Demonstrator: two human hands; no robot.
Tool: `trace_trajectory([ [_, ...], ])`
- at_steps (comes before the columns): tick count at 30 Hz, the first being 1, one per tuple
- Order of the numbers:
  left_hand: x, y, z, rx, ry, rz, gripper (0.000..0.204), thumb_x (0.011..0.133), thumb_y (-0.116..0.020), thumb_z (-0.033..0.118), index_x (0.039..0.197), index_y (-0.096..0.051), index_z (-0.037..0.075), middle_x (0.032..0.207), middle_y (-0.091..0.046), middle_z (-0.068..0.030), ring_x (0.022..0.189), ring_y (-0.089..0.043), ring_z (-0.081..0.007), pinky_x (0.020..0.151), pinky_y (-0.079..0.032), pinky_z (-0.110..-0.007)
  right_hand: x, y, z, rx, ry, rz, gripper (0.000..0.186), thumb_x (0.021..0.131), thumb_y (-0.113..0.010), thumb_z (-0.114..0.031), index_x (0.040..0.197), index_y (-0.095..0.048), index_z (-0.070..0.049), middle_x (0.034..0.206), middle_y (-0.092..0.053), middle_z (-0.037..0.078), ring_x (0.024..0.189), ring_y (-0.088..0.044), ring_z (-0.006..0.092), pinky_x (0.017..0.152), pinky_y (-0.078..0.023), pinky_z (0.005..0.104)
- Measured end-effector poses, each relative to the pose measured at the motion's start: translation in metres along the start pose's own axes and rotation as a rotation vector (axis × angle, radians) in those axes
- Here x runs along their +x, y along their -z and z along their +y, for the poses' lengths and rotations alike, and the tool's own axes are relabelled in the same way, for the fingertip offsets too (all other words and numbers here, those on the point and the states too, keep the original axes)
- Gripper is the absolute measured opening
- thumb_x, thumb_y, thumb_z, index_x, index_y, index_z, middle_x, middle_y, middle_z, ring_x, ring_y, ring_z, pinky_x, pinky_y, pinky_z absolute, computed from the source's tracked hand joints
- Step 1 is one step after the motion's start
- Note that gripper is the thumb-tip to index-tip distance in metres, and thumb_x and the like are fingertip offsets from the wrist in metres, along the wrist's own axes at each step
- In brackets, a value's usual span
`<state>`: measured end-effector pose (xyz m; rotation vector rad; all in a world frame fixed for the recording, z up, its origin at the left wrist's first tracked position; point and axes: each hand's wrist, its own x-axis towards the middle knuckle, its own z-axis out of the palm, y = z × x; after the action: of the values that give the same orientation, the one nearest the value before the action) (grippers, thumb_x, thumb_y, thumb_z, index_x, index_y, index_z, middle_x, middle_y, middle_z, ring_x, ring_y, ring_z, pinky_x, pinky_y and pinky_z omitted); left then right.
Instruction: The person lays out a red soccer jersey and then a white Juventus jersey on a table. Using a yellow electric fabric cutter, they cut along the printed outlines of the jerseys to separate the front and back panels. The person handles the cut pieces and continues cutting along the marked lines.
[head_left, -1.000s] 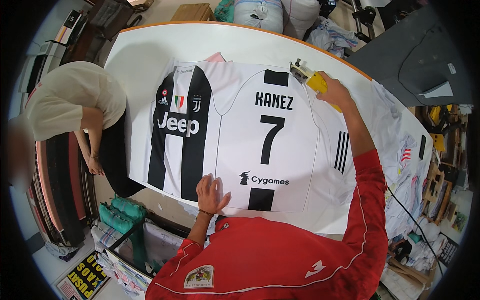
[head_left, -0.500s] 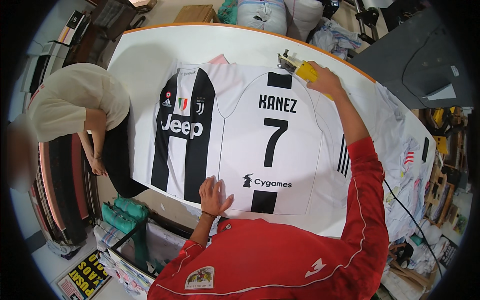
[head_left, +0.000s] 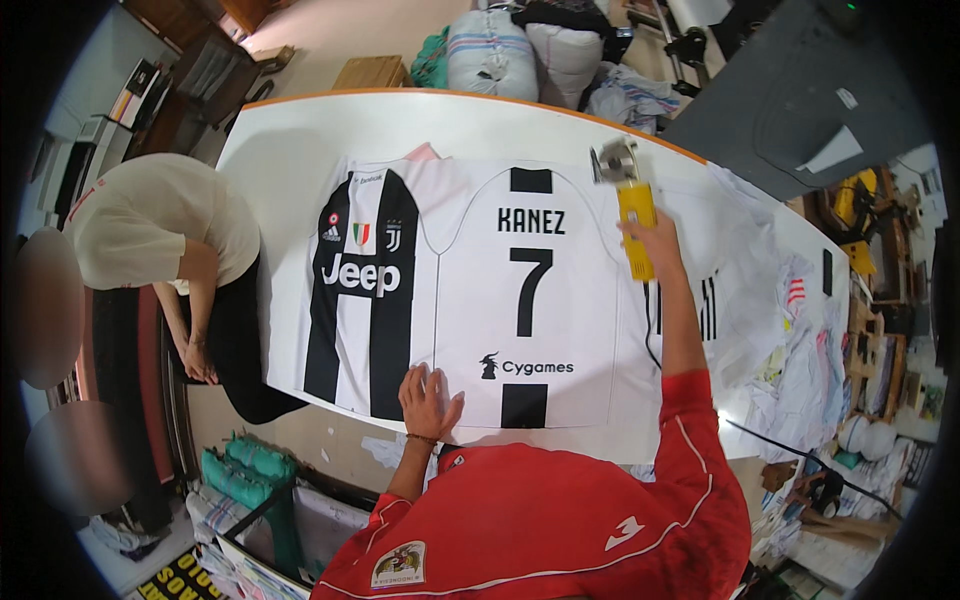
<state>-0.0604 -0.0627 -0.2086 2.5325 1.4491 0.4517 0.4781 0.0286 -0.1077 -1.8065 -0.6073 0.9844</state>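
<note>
A: Head view. Moved since the earlier frame: one yellow corded tool [head_left: 635, 215], formerly above the top edge of the white back panel [head_left: 480, 290], now to the right of that panel's shoulder, its metal head [head_left: 615, 160] turned toward the table's far edge. The right hand [head_left: 657, 245] has travelled with it.

B: Right hand, grip?

A: Wrapped around the yellow body, metal head beyond the fingers. Whether the metal head touches the cloth, I cannot tell.

B: Left hand?

A: Left hand [head_left: 430, 402]: palm down, fingers spread, laid on the cloth's near edge, beside the line between back panel and front panel [head_left: 391, 335]. Same place as earlier.

B: The cloth?

A: Back panel: white, flat, black block at collar and hem, dark lettering, large numeral. Front panel: adjoining on the left, black and white stripes, chest crests, white lettering. Pink piece [head_left: 428, 155]: one, at the top edge.

B: Surroundings?

A: Table [head_left: 290, 130]: white, orange far edge. Co-worker [head_left: 165, 215]: cream shirt, bent forward at the left end. Pale sacks [head_left: 490, 60]: beyond the far edge. Grey board [head_left: 790, 100]: upper right. White fabric heap [head_left: 800, 370]: right end. Green bundles [head_left: 250, 462]: lower left.
</note>
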Motion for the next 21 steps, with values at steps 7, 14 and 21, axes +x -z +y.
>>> trace_trajectory([
  [7, 0.007, -0.009, 0.003, 0.086, 0.053, 0.007, 0.083, 0.089, -0.077, 0.055, 0.15, -0.055, 0.004, 0.158, -0.043, -0.0282, 0.151, -0.035, -0.0501, 0.122, -0.027, -0.064, -0.206, 0.09, 0.097, 0.137, -0.146, 0.184, 0.039, 0.084, -0.084, -0.01, 0.118, -0.069, 0.001, 0.094, -0.072, 0.008, 0.074, -0.072, 0.0192, 0.068, -0.059, 0.0349],
  [14, 0.038, -0.002, 0.0, 0.207, 0.168, -0.121, 0.097, 0.087, -0.078, 0.065, 0.159, -0.05, 0.008, 0.165, -0.038, -0.0244, 0.153, -0.032, -0.049, 0.124, -0.027, -0.062, -0.365, 0.126, 0.186, 0.271, -0.268, 0.413, 0.041, 0.081, -0.084, -0.011, 0.116, -0.069, 0.003, 0.093, -0.072, 0.01, 0.074, -0.073, 0.0205, 0.068, -0.06, 0.0344],
  [21, 0.123, -0.005, -0.059, 0.068, 0.302, -0.132, 0.041, 0.103, -0.067, 0.041, 0.118, -0.064, 0.003, 0.099, -0.077, -0.0187, 0.092, -0.076, -0.0372, 0.078, -0.059, -0.051, -0.421, 0.119, 0.244, 0.463, -0.269, 0.648, 0.039, 0.081, -0.085, -0.011, 0.113, -0.069, 0.003, 0.09, -0.071, 0.01, 0.071, -0.073, 0.022, 0.066, -0.059, 0.0346],
])
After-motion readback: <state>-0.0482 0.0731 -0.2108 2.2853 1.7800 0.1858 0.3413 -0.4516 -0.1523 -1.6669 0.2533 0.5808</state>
